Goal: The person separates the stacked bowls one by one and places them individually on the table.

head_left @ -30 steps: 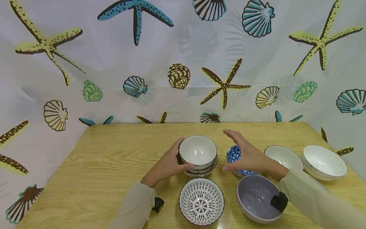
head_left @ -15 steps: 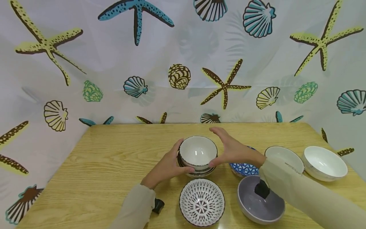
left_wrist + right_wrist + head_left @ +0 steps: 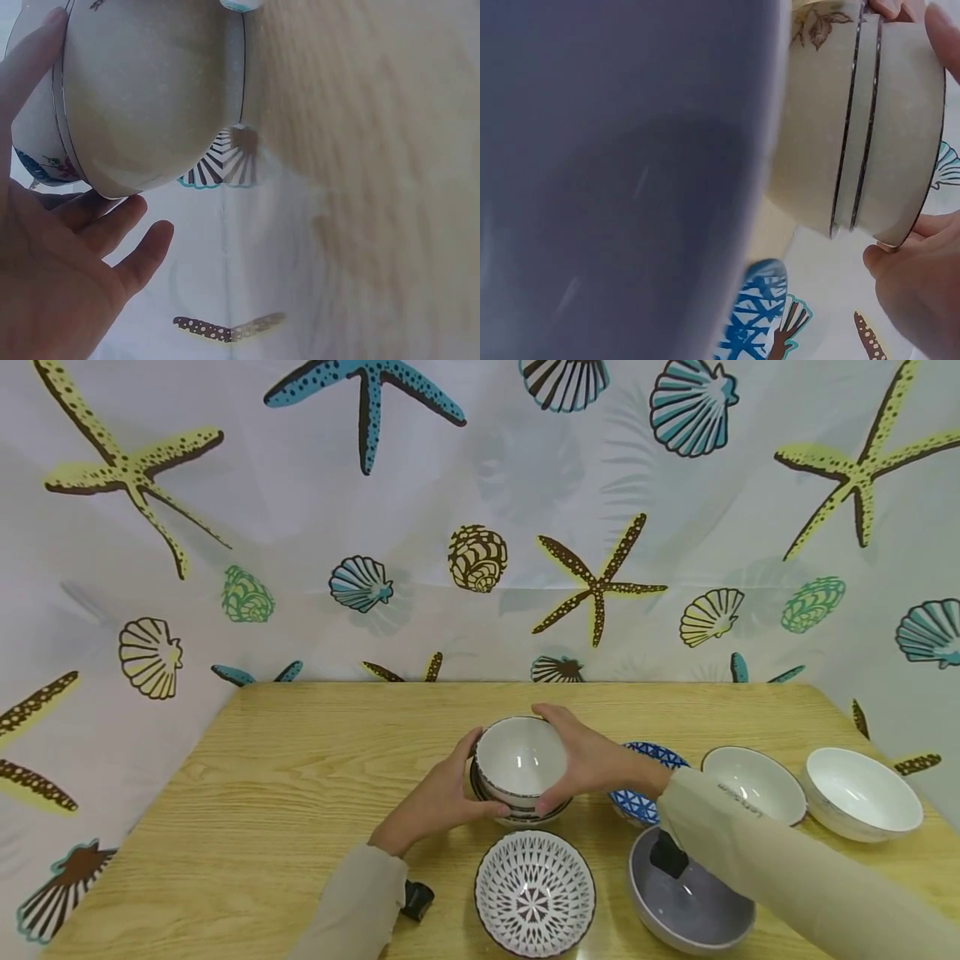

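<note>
A white bowl [image 3: 519,758] with a thin dark rim tops a small stack near the middle of the table. Below it, the lower bowls [image 3: 814,127] show their pale sides and dark rims. From the left, my left hand [image 3: 441,793] holds the top bowl's side between thumb and fingers. My right hand [image 3: 596,762] grips the same bowl from the right, its thumb near the front and its fingers at the back. In the right wrist view, narrow bands between dark rims mark where the bowls nest. Both palms stay off the bowl's side.
A patterned black-and-white bowl [image 3: 535,893] stands in front of the stack. To the right are a purple-grey bowl [image 3: 693,914], a blue-and-white bowl [image 3: 633,806] and two white bowls [image 3: 757,777], [image 3: 862,793] by the right edge. A shell-printed cloth [image 3: 420,635] hangs behind the table [image 3: 300,777].
My right hand has moved left from above the blue-and-white bowl and taken hold of the top bowl. My left hand has stayed almost in place at the stack.
</note>
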The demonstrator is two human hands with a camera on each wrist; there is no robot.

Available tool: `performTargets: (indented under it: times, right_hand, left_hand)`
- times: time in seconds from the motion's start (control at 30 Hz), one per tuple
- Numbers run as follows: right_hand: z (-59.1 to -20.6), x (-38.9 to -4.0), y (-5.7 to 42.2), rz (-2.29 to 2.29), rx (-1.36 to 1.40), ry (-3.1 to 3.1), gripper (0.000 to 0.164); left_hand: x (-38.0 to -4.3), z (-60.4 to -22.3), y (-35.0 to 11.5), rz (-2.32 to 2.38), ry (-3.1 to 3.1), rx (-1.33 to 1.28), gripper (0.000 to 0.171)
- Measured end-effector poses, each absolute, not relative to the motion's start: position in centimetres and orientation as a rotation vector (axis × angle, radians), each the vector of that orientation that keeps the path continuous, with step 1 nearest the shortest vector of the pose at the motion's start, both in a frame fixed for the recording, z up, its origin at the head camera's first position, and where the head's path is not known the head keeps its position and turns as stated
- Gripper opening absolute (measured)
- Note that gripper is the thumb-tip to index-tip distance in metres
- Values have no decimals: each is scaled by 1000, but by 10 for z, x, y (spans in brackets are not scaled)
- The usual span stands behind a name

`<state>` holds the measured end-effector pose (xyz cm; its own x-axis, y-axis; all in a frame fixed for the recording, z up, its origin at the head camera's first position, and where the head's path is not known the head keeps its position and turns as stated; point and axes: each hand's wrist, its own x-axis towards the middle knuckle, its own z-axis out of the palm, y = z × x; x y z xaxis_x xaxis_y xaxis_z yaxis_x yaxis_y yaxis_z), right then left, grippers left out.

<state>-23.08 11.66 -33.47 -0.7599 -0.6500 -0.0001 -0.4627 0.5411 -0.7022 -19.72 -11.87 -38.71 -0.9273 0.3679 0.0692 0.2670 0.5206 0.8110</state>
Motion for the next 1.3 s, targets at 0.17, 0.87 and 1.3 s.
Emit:
performTargets:
  times: [0.17, 0.87, 1.3]
  right_hand:
    - [-336, -233, 113, -1013, -981, 2497, 122]
    - [-345, -235, 108, -986, -1059, 2547, 121]
    - [-353, -233, 111, -1044, -1079, 2614, 116]
  left_hand:
    - [-197, -386, -119, 1367, 2649, 549, 113]
    - [-196, -386, -120, 1307, 2682, 556, 114]
    - [-198, -387, -120, 1331, 2656, 584, 113]
